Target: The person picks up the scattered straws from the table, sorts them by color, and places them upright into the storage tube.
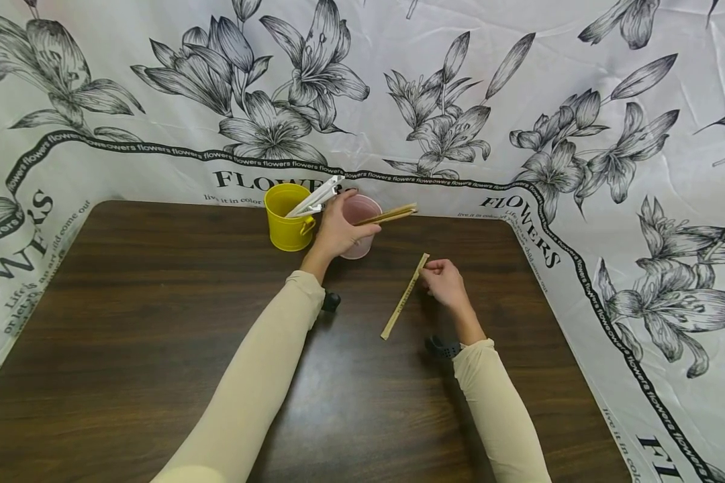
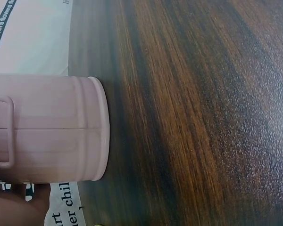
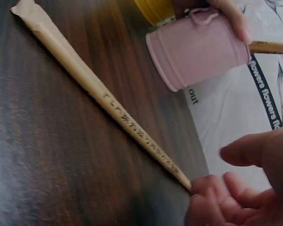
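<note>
A small pink bucket [image 1: 358, 249] stands at the table's back edge, and my left hand [image 1: 340, 228] grips it by the rim. Several tan paper-wrapped sticks [image 1: 393, 215] lean out of its mouth to the right. Another tan paper-wrapped stick [image 3: 99, 94], printed with dark lettering, lies slanted on the table. At its far end is my right hand [image 1: 446, 282]. The right wrist view shows the fingers [image 3: 207, 197] of that hand bent at the stick's tip, while the thumb stands apart from them.
A yellow bucket [image 1: 284, 231] holding white slim items [image 1: 317, 198] stands left of the pink one. Behind the dark wooden table [image 1: 157, 335] hangs a white cloth [image 1: 374, 141] with black flower prints, which also borders both sides.
</note>
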`<state>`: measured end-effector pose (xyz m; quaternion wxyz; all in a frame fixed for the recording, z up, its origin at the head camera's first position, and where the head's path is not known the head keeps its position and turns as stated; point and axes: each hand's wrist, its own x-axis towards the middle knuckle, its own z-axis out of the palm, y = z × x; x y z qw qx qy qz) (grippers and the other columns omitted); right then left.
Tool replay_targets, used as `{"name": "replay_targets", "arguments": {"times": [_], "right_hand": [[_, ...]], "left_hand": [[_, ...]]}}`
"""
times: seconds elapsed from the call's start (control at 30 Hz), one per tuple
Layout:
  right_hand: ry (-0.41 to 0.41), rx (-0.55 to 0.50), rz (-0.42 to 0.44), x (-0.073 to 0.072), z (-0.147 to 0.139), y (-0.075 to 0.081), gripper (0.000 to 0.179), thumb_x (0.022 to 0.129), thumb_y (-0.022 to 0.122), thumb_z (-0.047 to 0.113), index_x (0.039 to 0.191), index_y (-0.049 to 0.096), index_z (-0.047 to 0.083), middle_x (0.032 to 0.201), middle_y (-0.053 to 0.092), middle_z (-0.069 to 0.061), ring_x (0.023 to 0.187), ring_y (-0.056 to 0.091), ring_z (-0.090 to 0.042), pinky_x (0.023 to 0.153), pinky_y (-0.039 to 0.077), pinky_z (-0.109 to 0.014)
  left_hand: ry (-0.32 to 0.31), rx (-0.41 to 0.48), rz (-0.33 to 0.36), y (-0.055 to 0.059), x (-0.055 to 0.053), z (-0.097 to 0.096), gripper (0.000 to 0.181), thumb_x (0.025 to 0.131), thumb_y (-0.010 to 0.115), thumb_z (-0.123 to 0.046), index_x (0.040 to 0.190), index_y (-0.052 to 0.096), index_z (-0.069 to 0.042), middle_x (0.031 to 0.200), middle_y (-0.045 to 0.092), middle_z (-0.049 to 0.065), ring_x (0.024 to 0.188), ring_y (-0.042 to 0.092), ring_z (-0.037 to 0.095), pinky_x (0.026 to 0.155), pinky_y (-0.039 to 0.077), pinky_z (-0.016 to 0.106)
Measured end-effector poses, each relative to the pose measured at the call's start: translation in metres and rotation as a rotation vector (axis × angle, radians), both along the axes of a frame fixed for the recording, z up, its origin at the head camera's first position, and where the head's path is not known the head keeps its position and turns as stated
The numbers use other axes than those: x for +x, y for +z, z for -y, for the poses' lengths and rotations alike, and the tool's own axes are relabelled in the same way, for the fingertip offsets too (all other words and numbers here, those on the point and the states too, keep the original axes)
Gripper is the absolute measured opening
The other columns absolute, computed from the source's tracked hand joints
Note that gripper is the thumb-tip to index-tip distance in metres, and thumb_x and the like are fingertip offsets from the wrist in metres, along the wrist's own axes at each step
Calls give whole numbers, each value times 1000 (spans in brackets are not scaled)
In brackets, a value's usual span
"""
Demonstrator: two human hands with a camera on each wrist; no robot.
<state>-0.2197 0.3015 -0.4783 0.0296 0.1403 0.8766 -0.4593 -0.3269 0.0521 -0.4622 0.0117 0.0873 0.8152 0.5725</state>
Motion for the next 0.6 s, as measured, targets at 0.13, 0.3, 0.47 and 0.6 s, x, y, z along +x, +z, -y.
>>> {"name": "replay_targets", "arguments": {"times": [0.13,0.3,0.47,0.6], "right_hand": [[83,65,123,5,3,-4,28,99,61,28,102,71,1,67,63,1,58,58,-10,55,50,-24],[169,202,188,10,7,-9,46,100,60,41,66,67,11,49,49,6,47,43,-10,49,37,-26],[167,277,186,10,15,-9,59,98,60,44,48,42,19,45,30,8,43,27,-10,45,25,-25],[146,346,189,8,20,-11,59,98,59,46,49,43,19,47,33,6,46,32,-13,46,28,-26]], "left_hand": [[0,2,6,1,0,0,94,75,90,-41,154,40,-26,160,33,14,145,38,33,121,34,51],[-3,-4,16,0,2,1,95,75,89,-45,155,39,-27,160,33,13,144,39,33,120,36,51],[-6,-11,13,-2,1,1,95,76,89,-46,155,39,-27,160,33,13,143,39,32,120,37,51],[-8,-1,-3,-2,0,1,95,75,89,-45,155,40,-27,160,33,13,143,40,31,120,36,50]]}}
